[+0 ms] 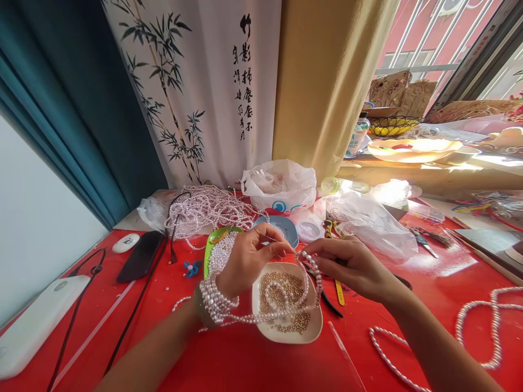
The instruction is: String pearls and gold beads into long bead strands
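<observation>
Both my hands meet above a cream bowl (261,326) that holds gold beads (300,321). A strand of pearl beads (314,277) hangs in a loop from between my fingertips and trails across the bowl. My left hand (249,253) is closed in a pinch at the strand's upper end; a fine thread seems to run there. My right hand (351,264) pinches the same strand from the other side. Several turns of pearl strand (214,299) wrap my left wrist. Behind that hand is a green tray (208,245) of white pearl beads (223,253).
A heap of pearl strands (204,209) lies at the back left, beside a white plastic bag (280,185). Pliers (329,226), a blue dish (288,228) and scissors (425,242) are behind my hands. At left are a black phone (141,256), cables and a white power bank (44,321).
</observation>
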{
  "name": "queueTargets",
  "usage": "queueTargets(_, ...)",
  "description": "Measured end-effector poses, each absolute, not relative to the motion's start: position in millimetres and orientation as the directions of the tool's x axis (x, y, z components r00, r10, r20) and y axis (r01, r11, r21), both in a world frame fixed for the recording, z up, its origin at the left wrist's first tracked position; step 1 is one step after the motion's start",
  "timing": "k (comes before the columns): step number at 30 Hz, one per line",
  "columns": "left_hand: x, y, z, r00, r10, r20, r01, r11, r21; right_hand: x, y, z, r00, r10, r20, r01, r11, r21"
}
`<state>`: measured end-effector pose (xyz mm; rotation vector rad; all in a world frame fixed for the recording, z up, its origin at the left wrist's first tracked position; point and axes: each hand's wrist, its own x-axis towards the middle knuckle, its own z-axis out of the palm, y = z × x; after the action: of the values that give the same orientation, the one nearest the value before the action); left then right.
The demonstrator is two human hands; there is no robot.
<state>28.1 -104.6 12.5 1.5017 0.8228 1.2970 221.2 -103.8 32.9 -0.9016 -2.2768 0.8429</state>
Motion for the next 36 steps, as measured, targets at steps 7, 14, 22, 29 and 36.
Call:
queueTargets(7,36,-104,9,0.177,0.955,0.237,-0.307,-0.175,0.935,211,-103,30,-0.516,0.8,0.307,0.333,0.518,-0.788)
queueTargets(14,41,-107,6,0.092,0.952,0.293,-0.35,-0.245,0.904,204,-106,31,-0.525,0.776,0.35,0.351,0.572,-0.741)
queueTargets(22,42,-115,12,0.084,0.96,0.266,-0.378,-0.216,0.9,205,-107,30,-0.589,0.711,0.385,0.398,0.669,-0.627)
queueTargets(29,35,-106,15,0.136,0.984,0.114,-0.359,-0.059,0.931,209,-102,31,-0.626,0.638,0.449,0.548,0.769,-0.329)
queueTargets(36,29,-98,19,0.29,0.945,-0.151,-0.352,0.253,0.901,215,-94,34,-0.627,0.488,0.607,0.661,0.746,0.082)
